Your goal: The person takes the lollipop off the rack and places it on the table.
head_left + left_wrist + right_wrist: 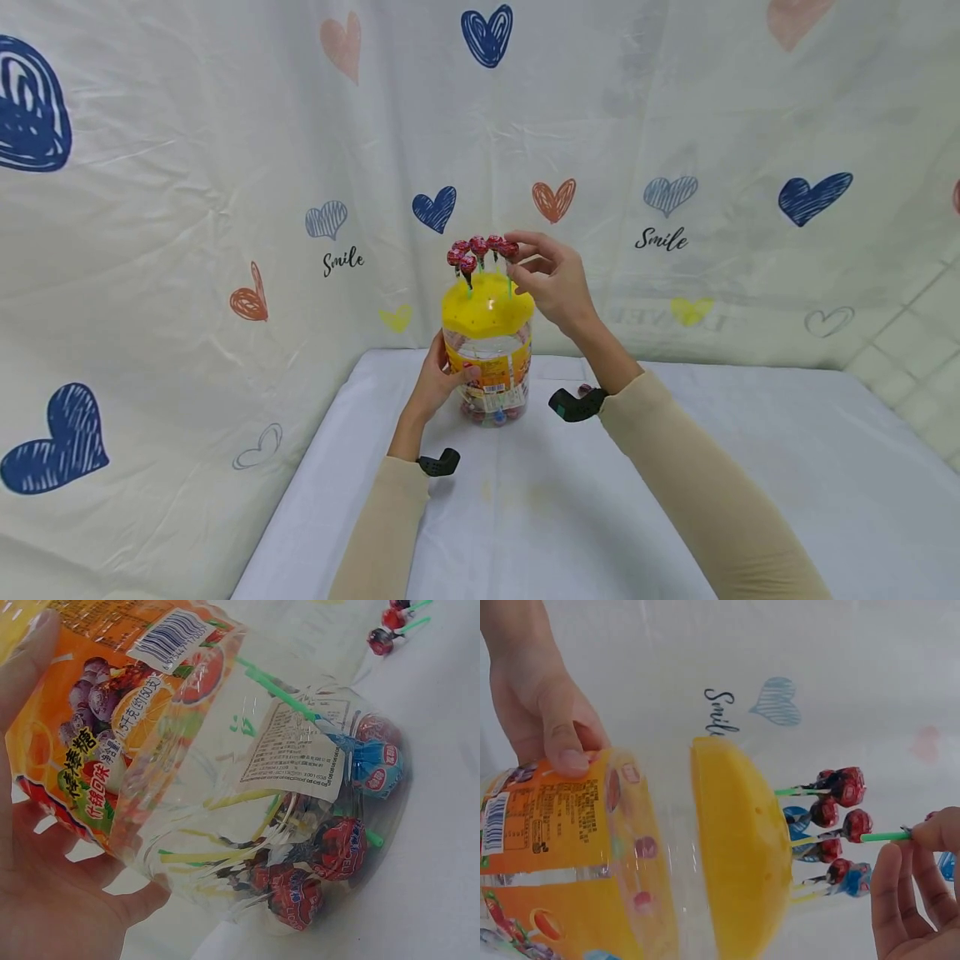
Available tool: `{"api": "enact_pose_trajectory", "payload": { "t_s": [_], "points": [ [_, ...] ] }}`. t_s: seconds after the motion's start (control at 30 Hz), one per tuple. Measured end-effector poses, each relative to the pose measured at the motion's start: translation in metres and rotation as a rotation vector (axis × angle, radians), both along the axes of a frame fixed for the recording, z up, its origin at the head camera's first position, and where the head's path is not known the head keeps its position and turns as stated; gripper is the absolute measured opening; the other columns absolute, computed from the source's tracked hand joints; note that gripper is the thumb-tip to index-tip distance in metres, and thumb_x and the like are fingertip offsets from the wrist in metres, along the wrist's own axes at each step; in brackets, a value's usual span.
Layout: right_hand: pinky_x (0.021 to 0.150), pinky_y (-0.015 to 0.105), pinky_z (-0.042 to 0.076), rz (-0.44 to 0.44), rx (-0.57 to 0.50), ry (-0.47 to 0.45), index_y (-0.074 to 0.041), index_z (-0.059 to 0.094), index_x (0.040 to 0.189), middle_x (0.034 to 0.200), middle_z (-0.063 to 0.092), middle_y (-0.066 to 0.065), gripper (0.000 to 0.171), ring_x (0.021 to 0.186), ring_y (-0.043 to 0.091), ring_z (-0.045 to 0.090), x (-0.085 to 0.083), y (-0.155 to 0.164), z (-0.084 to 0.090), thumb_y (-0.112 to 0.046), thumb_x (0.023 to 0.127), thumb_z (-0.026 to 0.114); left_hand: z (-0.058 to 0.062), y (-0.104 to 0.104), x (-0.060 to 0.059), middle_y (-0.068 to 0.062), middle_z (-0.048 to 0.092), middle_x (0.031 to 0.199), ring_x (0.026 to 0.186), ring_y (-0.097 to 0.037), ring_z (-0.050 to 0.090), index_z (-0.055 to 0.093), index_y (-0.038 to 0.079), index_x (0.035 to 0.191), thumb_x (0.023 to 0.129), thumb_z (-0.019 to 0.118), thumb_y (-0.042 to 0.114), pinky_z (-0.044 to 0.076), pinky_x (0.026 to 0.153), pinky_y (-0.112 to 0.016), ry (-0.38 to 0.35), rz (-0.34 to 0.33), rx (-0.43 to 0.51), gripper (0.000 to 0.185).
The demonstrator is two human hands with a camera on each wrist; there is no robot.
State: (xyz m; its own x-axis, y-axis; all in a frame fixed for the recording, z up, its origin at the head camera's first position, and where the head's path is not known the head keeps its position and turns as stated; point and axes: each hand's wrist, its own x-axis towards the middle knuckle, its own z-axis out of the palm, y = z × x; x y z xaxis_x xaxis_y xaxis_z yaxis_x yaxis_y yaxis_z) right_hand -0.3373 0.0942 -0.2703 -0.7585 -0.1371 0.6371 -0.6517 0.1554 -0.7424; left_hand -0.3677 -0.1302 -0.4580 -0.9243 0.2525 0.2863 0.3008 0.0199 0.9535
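Observation:
A clear plastic candy jar (pixel 504 373) with an orange label and a yellow domed lid (pixel 487 310) stands upright on the table. My left hand (pixel 433 385) grips the jar's left side, its thumb across the label. Several red-wrapped lollipops (pixel 849 786) stand stick-down in the lid's top. Beside them, my right hand (pixel 553 282) pinches a lollipop by its wrapped end, its green stick (pixel 885 836) pointing at the lid. Whether the stick tip touches the lid I cannot tell. Through the jar wall, a blue-wrapped lollipop (pixel 379 769) and red ones (pixel 296 898) show near the bottom.
Loose lollipops (pixel 381 642) lie on the white-covered table (pixel 517 517) behind the jar; one red lollipop (pixel 584 389) shows beside my right wrist. A white curtain (pixel 615 108) printed with hearts hangs behind the table.

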Motion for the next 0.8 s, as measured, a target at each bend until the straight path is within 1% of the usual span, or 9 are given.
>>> {"api": "enact_pose_trajectory", "payload": {
  "t_s": [0.17,0.23,0.33,0.37,0.47,0.57,0.7,0.77,0.8],
  "points": [
    [0.074,0.031,0.06,-0.004,-0.015,-0.033,-0.01,0.06,0.128,0.106,0.06,0.02,0.038,0.086,0.041,0.063,0.003,0.013,-0.01,-0.006,0.09,0.063,0.0,0.0,0.0,0.007,0.039,0.149,0.142,-0.023,0.035,0.018,0.044,0.148,0.085,0.072,0.034,0.03,0.116,-0.055,-0.011,0.0,-0.002,0.083],
    [0.073,0.031,0.06,-0.004,-0.03,-0.053,-0.009,0.06,0.128,0.108,0.059,0.023,0.038,0.086,0.043,0.062,0.006,0.019,-0.015,-0.004,0.09,0.062,0.0,0.0,0.0,0.007,0.039,0.149,0.142,-0.024,0.035,0.019,0.045,0.148,0.084,0.073,0.036,0.03,0.116,-0.055,-0.012,0.002,-0.004,0.084],
    [0.07,0.027,0.06,-0.017,-0.027,-0.085,-0.01,0.061,0.126,0.107,0.059,0.021,0.037,0.085,0.038,0.063,0.009,0.028,-0.024,-0.005,0.09,0.063,-0.001,0.0,0.0,0.009,0.04,0.148,0.141,-0.023,0.037,0.019,0.046,0.147,0.083,0.074,0.039,0.032,0.115,-0.054,-0.005,0.006,-0.007,0.085],
    [0.069,0.025,0.06,-0.021,-0.019,-0.093,-0.012,0.062,0.126,0.106,0.06,0.019,0.036,0.084,0.035,0.064,0.01,0.031,-0.027,-0.006,0.09,0.063,-0.002,0.0,0.0,0.009,0.041,0.148,0.14,-0.022,0.038,0.02,0.047,0.147,0.082,0.074,0.04,0.032,0.115,-0.054,-0.002,0.007,-0.004,0.085],
    [0.067,0.025,0.06,-0.036,-0.004,-0.123,-0.015,0.063,0.125,0.104,0.06,0.015,0.035,0.081,0.028,0.064,0.013,0.041,-0.037,-0.01,0.09,0.065,-0.003,-0.001,-0.001,0.009,0.042,0.147,0.138,-0.02,0.04,0.021,0.046,0.147,0.082,0.075,0.04,0.033,0.114,-0.054,0.008,0.009,0.002,0.084],
    [0.066,0.026,0.06,-0.044,-0.004,-0.16,-0.017,0.063,0.125,0.103,0.059,0.014,0.035,0.081,0.029,0.064,0.017,0.052,-0.046,-0.011,0.09,0.066,-0.003,-0.001,0.0,0.008,0.041,0.147,0.138,-0.021,0.04,0.021,0.045,0.147,0.082,0.075,0.04,0.033,0.113,-0.055,0.016,0.008,0.003,0.084],
    [0.066,0.029,0.061,-0.056,-0.008,-0.225,-0.014,0.061,0.126,0.103,0.058,0.014,0.037,0.086,0.038,0.063,0.028,0.067,-0.055,-0.008,0.09,0.065,-0.001,-0.001,0.0,0.007,0.041,0.148,0.14,-0.024,0.038,0.019,0.044,0.148,0.083,0.074,0.039,0.033,0.114,-0.055,0.01,0.001,0.001,0.085],
    [0.066,0.03,0.061,-0.06,-0.014,-0.257,-0.012,0.06,0.127,0.103,0.058,0.015,0.038,0.085,0.037,0.064,0.033,0.075,-0.062,-0.006,0.09,0.065,0.0,0.0,0.001,0.007,0.04,0.148,0.141,-0.024,0.037,0.019,0.044,0.148,0.084,0.073,0.038,0.032,0.114,-0.055,0.002,-0.004,-0.001,0.085],
    [0.066,0.031,0.061,-0.061,-0.019,-0.272,-0.011,0.059,0.128,0.104,0.058,0.015,0.039,0.083,0.035,0.065,0.035,0.079,-0.066,-0.006,0.09,0.064,0.001,0.0,0.001,0.006,0.04,0.149,0.141,-0.024,0.036,0.018,0.043,0.148,0.084,0.073,0.037,0.032,0.115,-0.054,0.0,-0.006,-0.002,0.085]
  ]
}}
